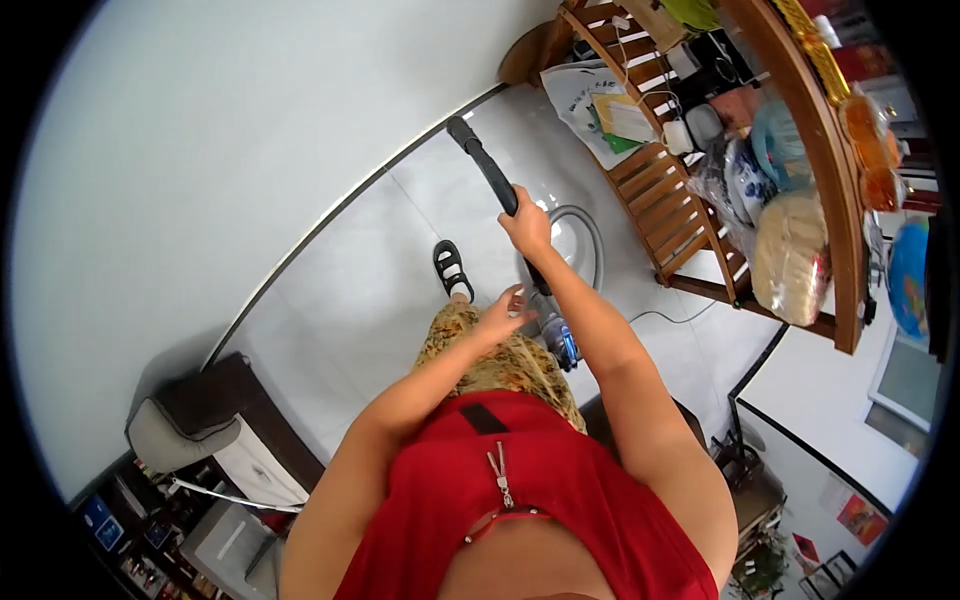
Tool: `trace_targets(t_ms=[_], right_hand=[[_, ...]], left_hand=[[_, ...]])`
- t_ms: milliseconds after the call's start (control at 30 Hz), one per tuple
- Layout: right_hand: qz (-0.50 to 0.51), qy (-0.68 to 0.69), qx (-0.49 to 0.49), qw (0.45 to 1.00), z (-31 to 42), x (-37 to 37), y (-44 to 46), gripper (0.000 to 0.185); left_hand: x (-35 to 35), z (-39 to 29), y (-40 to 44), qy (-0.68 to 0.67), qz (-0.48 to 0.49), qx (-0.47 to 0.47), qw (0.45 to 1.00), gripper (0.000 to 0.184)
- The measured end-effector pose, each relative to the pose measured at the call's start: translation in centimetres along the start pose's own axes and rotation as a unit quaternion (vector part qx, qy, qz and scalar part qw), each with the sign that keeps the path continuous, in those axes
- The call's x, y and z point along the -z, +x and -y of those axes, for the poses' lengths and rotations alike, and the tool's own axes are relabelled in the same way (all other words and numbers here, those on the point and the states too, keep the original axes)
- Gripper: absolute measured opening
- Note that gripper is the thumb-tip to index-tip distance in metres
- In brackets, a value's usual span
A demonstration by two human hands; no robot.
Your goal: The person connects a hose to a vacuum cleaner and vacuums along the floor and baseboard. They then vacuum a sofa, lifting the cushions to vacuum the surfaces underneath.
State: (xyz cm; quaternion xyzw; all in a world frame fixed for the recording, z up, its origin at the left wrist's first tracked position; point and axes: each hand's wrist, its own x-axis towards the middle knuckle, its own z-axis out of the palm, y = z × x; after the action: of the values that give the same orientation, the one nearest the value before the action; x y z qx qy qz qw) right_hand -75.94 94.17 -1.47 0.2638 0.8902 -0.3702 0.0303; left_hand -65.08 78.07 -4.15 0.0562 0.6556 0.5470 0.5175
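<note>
My right hand [527,222] is wrapped round the black handle tube of a vacuum cleaner wand [488,172]. The wand's nozzle end [459,128] points away from me, close to the foot of the white wall. From the rear of the handle a grey hose [598,245] loops over the floor. Partly hidden by my right forearm, the vacuum cleaner body [562,340], with blue and clear parts, sits beside my legs. In front of my waist my left hand [507,318] holds nothing, its fingers apart and slightly curled.
A wooden slatted rack [665,205] stands at right, loaded with papers [620,117], bags and bowls. A thin cord [672,320] runs across the tiled floor [340,300]. At lower left is a dark brown piece of furniture [225,395] with a grey cushion [170,440]. My sandalled foot [452,268] is ahead.
</note>
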Motion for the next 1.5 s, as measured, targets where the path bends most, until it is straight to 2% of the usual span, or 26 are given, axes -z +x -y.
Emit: trace_targets(t_ms=[167,233,300,367,433,533,633,700,800,867,933,967,1000,1067,1133,1167,1267,1300,1433,1500], right_hand=[[0.035,-0.047,-0.069,0.996,-2.3,-3.3,9.1,0.06],[0.03,-0.03,-0.1,0.994,-3.6,-4.8,12.4,0.059],[0.003,-0.022,-0.134,0.991,-5.5,-6.4,16.2,0.059],[-0.02,-0.016,-0.169,0.985,-7.8,-8.2,19.2,0.06],[-0.028,0.002,-0.19,0.981,-10.1,-9.7,22.2,0.06],[-0.047,0.001,-0.185,0.982,-14.4,-12.8,27.3,0.059],[-0.057,-0.007,-0.164,0.985,-17.1,-16.2,32.3,0.054],[-0.071,0.028,-0.175,0.982,-18.9,-18.7,35.4,0.053],[-0.077,0.09,-0.177,0.977,-23.2,-22.5,41.3,0.05],[-0.061,0.159,-0.2,0.965,-25.0,-24.0,43.0,0.046],[-0.028,0.248,-0.243,0.937,-23.2,-23.0,44.9,0.04],[-0.047,0.313,-0.233,0.919,-22.7,-23.0,45.5,0.032],[-0.051,0.312,-0.224,0.922,-22.8,-23.0,46.4,0.031],[-0.056,0.31,-0.208,0.926,-22.9,-23.8,48.3,0.029],[-0.029,0.323,-0.177,0.929,-23.9,-24.3,50.7,0.029],[-0.019,0.334,-0.161,0.929,-24.4,-24.3,51.4,0.029],[-0.047,0.373,-0.224,0.899,-23.5,-26.5,52.8,0.028],[-0.052,0.391,-0.231,0.889,-23.0,-27.6,52.7,0.026],[-0.041,0.454,-0.238,0.858,-21.7,-31.5,51.1,0.025],[-0.045,0.451,-0.25,0.856,-21.2,-33.4,49.9,0.028]], left_hand=[[6.7,3.2,3.7,0.246,0.01,0.0,0.969,0.071],[10.2,5.5,3.8,0.353,-0.014,0.051,0.934,0.071],[12.6,7.8,3.0,0.472,-0.05,0.124,0.872,0.069],[14.7,6.6,2.5,0.431,0.051,0.273,0.859,0.075],[15.1,10.9,1.8,0.437,0.053,0.303,0.845,0.081],[14.8,8.7,3.2,0.409,0.079,0.358,0.836,0.086],[14.7,12.3,5.3,0.416,0.026,0.316,0.852,0.088],[14.3,12.8,9.3,0.342,-0.02,0.254,0.905,0.088],[11.8,12.3,20.3,0.266,-0.12,0.102,0.951,0.093],[10.3,11.8,28.5,0.131,-0.149,0.099,0.975,0.1],[9.6,11.7,36.5,-0.012,-0.176,0.093,0.98,0.107],[9.8,12.3,40.1,0.004,-0.198,0.06,0.978,0.107],[9.9,13.0,43.3,0.02,-0.221,0.028,0.975,0.108],[11.1,12.0,47.1,-0.171,-0.231,0.044,0.957,0.099],[13.6,10.6,48.9,-0.197,-0.19,0.076,0.959,0.085],[13.8,12.0,50.0,-0.202,-0.201,0.052,0.957,0.061],[17.8,14.1,51.5,-0.205,-0.15,0.137,0.957,0.044],[19.1,14.2,50.9,-0.205,-0.164,0.128,0.956,0.033],[22.9,15.8,48.5,-0.223,-0.192,0.133,0.946,0.029],[23.8,16.9,46.9,-0.153,-0.234,0.149,0.949,0.032]])
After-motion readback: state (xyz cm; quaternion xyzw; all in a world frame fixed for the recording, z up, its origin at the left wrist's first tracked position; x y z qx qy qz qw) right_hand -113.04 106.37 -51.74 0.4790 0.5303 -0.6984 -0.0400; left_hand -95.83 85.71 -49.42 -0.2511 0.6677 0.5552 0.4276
